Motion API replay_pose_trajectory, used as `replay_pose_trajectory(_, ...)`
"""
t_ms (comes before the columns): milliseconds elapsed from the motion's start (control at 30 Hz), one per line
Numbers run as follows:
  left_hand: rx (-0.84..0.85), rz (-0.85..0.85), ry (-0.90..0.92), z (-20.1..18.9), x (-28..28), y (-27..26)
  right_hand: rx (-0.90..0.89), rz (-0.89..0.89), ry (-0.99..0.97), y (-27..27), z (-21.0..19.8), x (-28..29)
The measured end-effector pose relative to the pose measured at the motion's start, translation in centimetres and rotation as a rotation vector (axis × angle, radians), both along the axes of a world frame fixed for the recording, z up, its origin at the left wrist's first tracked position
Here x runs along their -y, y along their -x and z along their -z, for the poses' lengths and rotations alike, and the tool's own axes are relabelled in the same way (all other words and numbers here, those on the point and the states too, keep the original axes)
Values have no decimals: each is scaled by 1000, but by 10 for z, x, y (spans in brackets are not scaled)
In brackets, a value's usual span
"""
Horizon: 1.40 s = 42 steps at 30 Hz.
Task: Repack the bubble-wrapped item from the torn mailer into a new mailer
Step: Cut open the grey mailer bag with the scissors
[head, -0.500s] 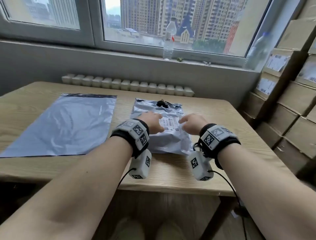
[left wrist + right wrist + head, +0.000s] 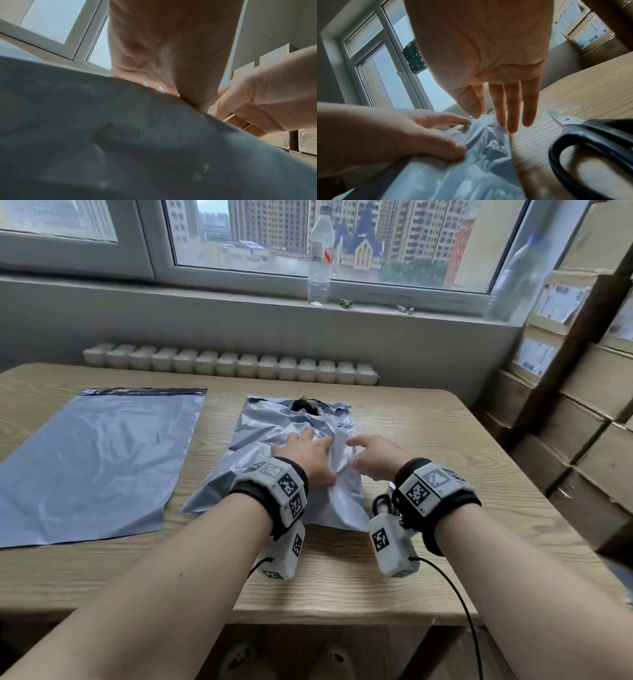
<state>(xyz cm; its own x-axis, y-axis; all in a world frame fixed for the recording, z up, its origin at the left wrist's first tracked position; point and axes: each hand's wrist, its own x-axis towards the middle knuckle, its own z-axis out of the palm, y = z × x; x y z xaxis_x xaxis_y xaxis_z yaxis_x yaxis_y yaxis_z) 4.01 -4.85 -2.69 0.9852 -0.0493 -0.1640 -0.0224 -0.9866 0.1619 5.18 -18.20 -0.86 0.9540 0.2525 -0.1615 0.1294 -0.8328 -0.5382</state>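
Note:
The torn grey mailer [image 2: 274,440] lies mid-table, with a dark hole [image 2: 305,407] at its far end. Its contents are hidden inside. My left hand [image 2: 308,453] lies on the mailer, fingers spread, and its thumb [image 2: 453,152] presses the film down. My right hand [image 2: 373,453] is just right of it, fingers nearly straight. Its thumb [image 2: 474,113] and forefinger pinch a raised fold of the mailer's film [image 2: 481,128] between the two hands. The new grey mailer [image 2: 102,460] lies flat on the left of the table.
Black-handled scissors [image 2: 590,142] lie on the wooden table [image 2: 445,440] under my right wrist. Cardboard boxes [image 2: 582,422] are stacked along the right. A water bottle [image 2: 320,254] stands on the windowsill behind a radiator [image 2: 229,364].
My hands have drawn closer together on the torn mailer. The film is now bunched up between them and the white label no longer shows.

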Motion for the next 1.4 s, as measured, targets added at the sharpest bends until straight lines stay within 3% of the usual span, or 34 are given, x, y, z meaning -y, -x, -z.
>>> replay_pose_trajectory(333, 41, 84, 104, -11, -5, 18, -120, 84, -68, 13, 7, 13)
replay_pose_trajectory(667, -33, 161, 36, -18, -14, 39, -118, 240, -10, 26, 13, 46)
replay_pose_trajectory(1000, 86, 67, 31, -28, -7, 45, -195, 269, 146, 28, 23, 66)
replay_pose_trajectory(1167, 204, 23, 127, -17, 3, 43, -198, 282, 173, 31, 20, 75)
replay_pose_trajectory(1267, 227, 112, 42, -9, 21, 44, -264, 280, 152, 38, 15, 76)
replay_pose_trajectory(1400, 61, 161, -140, 3, 46, 35, -292, 270, 145, 41, 17, 70)
